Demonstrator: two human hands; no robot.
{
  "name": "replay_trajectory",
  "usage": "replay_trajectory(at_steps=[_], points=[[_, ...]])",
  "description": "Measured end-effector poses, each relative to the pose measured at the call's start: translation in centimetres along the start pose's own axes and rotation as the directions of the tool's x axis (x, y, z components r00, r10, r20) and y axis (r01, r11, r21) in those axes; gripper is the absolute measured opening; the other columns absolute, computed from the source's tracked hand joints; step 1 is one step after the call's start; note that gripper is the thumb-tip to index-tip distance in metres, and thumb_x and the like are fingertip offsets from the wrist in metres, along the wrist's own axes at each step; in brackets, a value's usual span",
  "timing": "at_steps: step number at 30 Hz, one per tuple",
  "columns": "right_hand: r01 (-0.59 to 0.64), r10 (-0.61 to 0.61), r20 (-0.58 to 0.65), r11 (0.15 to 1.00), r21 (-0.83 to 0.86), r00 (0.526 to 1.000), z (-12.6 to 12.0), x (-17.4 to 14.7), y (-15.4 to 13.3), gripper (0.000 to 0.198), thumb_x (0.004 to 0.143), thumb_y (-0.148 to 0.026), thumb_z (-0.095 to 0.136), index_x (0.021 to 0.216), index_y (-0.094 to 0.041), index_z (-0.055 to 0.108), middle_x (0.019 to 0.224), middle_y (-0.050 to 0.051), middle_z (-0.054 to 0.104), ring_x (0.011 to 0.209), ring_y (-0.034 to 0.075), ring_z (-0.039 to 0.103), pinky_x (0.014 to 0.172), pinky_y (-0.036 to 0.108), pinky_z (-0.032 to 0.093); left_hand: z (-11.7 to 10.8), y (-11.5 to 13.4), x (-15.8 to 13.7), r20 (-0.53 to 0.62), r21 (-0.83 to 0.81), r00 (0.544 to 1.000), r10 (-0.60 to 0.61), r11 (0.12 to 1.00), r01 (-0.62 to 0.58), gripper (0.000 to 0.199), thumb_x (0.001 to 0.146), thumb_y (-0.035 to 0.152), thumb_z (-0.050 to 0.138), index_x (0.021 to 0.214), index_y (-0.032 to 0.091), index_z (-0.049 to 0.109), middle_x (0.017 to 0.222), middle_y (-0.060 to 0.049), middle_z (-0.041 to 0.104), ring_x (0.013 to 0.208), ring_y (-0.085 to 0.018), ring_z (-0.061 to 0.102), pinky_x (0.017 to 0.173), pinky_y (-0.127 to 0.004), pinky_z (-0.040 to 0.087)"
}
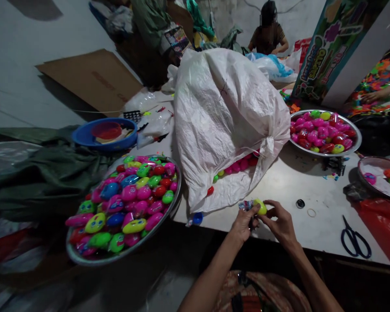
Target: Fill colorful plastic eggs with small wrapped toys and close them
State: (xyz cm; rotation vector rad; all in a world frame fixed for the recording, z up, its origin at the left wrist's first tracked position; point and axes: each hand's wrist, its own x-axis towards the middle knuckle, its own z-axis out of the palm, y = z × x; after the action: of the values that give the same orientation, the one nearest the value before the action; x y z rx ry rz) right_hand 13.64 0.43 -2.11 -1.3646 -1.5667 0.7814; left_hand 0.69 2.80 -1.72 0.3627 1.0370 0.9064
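Yellow egg [260, 207] held above the table's [321, 232] near edge, just near of the white sack [227, 117]; left hand [243, 225] pinches its left end along with a shiny packet [245, 205], right hand [281, 223] has thumb and finger narrowed on its right end. Looks light, thin-shelled, probably slippery; best held lightly by both ends, middle unsqueezed.

The held yellow egg [261, 207] looks smooth plastic, the sack [214, 112] crinkled, the cardboard [84, 80] matt
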Motion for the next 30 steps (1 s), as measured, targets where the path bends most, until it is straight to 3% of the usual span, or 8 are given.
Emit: replay_trajectory(at_steps=[8, 11, 15, 18, 21, 25, 28, 30], points=[[0.127, -0.136, -0.039, 0.975, -0.183, 0.99, 0.8, -0.9, 0.5, 0.029, 0.083, -0.026, 0.053, 0.111, -0.022, 0.053, 0.108, 0.011, 0.059, 0.089, 0.021, 0.06, 0.077, 0.035, 0.05, -0.2, -0.1, 0.0, 0.045, -0.094, 0.998, -0.034, 0.995, 0.038, 0.035, 0.053, 0.033, 0.079, 0.074, 0.012, 0.062, 0.056, 0.003, 0.055, 0.036, -0.001, 0.037, 0.04, -0.019, 0.032], [0.064, -0.073, -0.064, 0.988, -0.139, 0.995, 0.7, -0.7, 0.1, 0.037, 0.081, -0.027, 0.055, 0.117, -0.022, 0.048, 0.109, 0.01, 0.057, 0.072, 0.016, 0.06, 0.066, 0.03, 0.051, -0.2, 0.3, -0.2, 0.06, -0.139, 0.998, -0.035, 0.989, 0.043, 0.032, 0.052, 0.029, 0.08, 0.074, 0.012, 0.062, 0.058, 0.003, 0.056, 0.035, 0.0, 0.036, 0.04, -0.018, 0.032], [0.014, -0.019, -0.031, 0.988, -0.151, 0.999, 0.1, -0.3, -0.4, 0.038, 0.076, -0.028, 0.06, 0.113, -0.021, 0.051, 0.095, 0.006, 0.06, 0.055, 0.011, 0.053, 0.053, 0.026, 0.047, -0.1, 0.5, -0.5, 0.104, -0.068, 0.994, -0.039, 0.997, 0.046, 0.032, 0.052, 0.027, 0.08, 0.074, 0.011, 0.062, 0.064, 0.001, 0.059, 0.036, 0.0, 0.036, 0.04, -0.018, 0.033], [-0.002, -0.002, -0.023, 0.989, -0.15, 1.0, -0.3, -0.2, -0.7, 0.035, 0.075, -0.027, 0.059, 0.109, -0.021, 0.054, 0.098, 0.006, 0.059, 0.054, 0.009, 0.052, 0.052, 0.025, 0.047, -0.1, 0.4, -0.5, 0.113, -0.043, 0.99, -0.081, 0.995, 0.086, 0.033, 0.05, 0.027, 0.08, 0.073, 0.012, 0.061, 0.062, 0.002, 0.058, 0.035, 0.0, 0.036, 0.038, -0.017, 0.029], [-0.101, 0.103, 0.015, 0.992, -0.08, 0.995, -0.7, -0.2, -1.2, 0.052, 0.068, -0.028, 0.063, 0.117, -0.02, 0.049, 0.107, 0.008, 0.058, 0.051, 0.008, 0.05, 0.049, 0.024, 0.046, -0.5, 0.3, -0.4, 0.131, -0.019, 0.977, -0.17, 0.985, 0.174, 0.031, 0.051, 0.026, 0.078, 0.071, 0.011, 0.06, 0.056, 0.003, 0.056, 0.033, 0.0, 0.036, 0.037, -0.017, 0.027], [-0.189, 0.185, 0.188, 0.982, 0.003, 0.965, -1.3, 0.4, -2.2, 0.053, 0.063, -0.027, 0.064, 0.114, -0.021, 0.051, 0.088, 0.003, 0.064, 0.054, 0.012, 0.054, 0.049, 0.023, 0.045, -1.1, -0.2, -0.4, 0.24, 0.04, 0.927, -0.287, 0.957, 0.286, 0.025, 0.051, 0.021, 0.076, 0.067, 0.011, 0.059, 0.052, 0.004, 0.054, 0.033, -0.002, 0.038, 0.037, -0.017, 0.029], [-0.201, 0.211, 0.184, 0.977, -0.075, 0.96, -2.4, 0.3, -2.4, 0.049, 0.063, -0.029, 0.061, 0.111, -0.021, 0.054, 0.081, 0.002, 0.065, 0.058, 0.015, 0.057, 0.052, 0.025, 0.046, -1.1, -0.8, -0.3, 0.345, 0.126, 0.887, -0.308, 0.951, 0.282, 0.026, 0.053, 0.022, 0.076, 0.071, 0.011, 0.06, 0.053, 0.002, 0.055, 0.034, -0.004, 0.041, 0.04, -0.02, 0.035], [-0.233, 0.268, 0.185, 0.954, -0.19, 0.945, -4.5, -1.1, -1.8, 0.049, 0.065, -0.033, 0.06, 0.112, -0.021, 0.054, 0.084, 0.003, 0.067, 0.06, 0.016, 0.059, 0.054, 0.026, 0.046, -0.9, -0.8, -0.2, 0.341, 0.158, 0.892, -0.297, 0.953, 0.257, 0.032, 0.056, 0.026, 0.076, 0.08, 0.011, 0.062, 0.06, -0.001, 0.061, 0.035, -0.005, 0.044, 0.042, -0.022, 0.039]])
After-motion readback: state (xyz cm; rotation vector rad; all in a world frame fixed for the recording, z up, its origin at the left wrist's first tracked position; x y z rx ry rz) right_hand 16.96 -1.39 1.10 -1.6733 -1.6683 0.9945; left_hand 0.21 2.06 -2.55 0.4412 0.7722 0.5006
